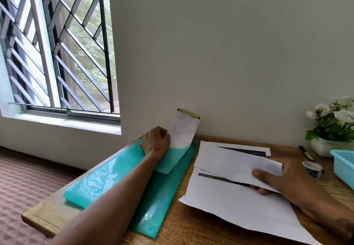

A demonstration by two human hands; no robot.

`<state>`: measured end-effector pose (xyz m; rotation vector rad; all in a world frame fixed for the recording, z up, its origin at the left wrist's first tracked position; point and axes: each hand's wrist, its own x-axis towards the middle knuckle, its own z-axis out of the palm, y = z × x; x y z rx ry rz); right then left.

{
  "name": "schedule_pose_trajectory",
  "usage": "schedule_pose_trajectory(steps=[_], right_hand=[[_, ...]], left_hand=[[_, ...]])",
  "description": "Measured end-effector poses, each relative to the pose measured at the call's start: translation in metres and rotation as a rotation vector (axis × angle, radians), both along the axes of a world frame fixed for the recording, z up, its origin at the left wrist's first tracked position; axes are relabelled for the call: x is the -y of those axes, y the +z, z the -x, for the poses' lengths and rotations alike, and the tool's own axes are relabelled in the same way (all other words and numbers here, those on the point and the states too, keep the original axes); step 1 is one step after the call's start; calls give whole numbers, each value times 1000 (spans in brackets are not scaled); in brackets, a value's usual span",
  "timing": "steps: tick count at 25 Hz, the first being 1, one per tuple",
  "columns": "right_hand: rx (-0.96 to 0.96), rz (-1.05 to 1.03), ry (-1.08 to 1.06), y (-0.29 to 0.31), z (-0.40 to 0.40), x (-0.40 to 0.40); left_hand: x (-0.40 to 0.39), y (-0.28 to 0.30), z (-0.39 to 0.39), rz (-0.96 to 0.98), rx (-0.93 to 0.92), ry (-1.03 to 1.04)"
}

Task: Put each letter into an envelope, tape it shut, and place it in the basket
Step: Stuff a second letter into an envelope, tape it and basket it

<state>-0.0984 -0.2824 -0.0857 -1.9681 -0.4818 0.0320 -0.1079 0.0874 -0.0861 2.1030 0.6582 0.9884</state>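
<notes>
Gripping a white envelope (183,129) at its left edge, my left hand (156,142) sits just left of the frame's centre, fingers curled closed around the paper so the envelope stands tilted up from the teal plastic packet (118,170) beneath it. The envelope's top end shows a dark, yellowish strip against the wall, and its lower end reaches down over the packet, looking tinted teal there. That packet lies diagonally across the left part of the wooden table (191,225), from the lower centre up toward my left hand. My right hand (283,177), in the lower right of the frame, is closed on a folded white letter (235,166), thumb on top and fingers underneath, holding it just above the other sheets. Under it lie 2 more white sheets (239,202) with dark printed bands, spread on the table in the centre right. At the right edge of the frame, the corner of a light blue basket (344,162) is visible, and just left of it stands a roll of tape (312,168). A black pen (306,153) lies behind the tape, near a white pot of white flowers (333,124) against the wall. A barred window (57,43) fills the upper left.
</notes>
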Motion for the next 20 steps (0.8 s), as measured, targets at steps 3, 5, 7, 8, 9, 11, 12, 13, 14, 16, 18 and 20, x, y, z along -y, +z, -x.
schedule_pose_trajectory(steps=[3,5,7,8,9,11,12,13,14,16,18,20], right_hand=[[11,-2,10,2,1,1],[2,-4,15,3,3,1],[-4,3,7,4,4,1],[0,16,-10,4,4,0],[0,26,-24,4,4,0],[-5,22,-21,4,5,-2],[-4,26,-25,4,5,-2],[0,39,-41,3,5,-3],[2,53,-55,3,5,-3],[8,58,-62,3,6,-4],[9,54,-58,4,7,-5],[12,48,-52,4,7,-6]], left_hand=[[2,4,-2,4,175,-38],[4,10,-2,55,261,-56],[6,14,-1,95,314,-55],[7,16,0,102,341,-48],[7,19,1,102,375,-40],[8,28,3,69,464,-20],[7,33,4,42,507,-13],[8,37,5,33,537,-16],[10,41,5,61,558,-33],[12,48,5,233,580,-93],[8,51,5,383,572,-129],[4,48,5,336,552,-143]])
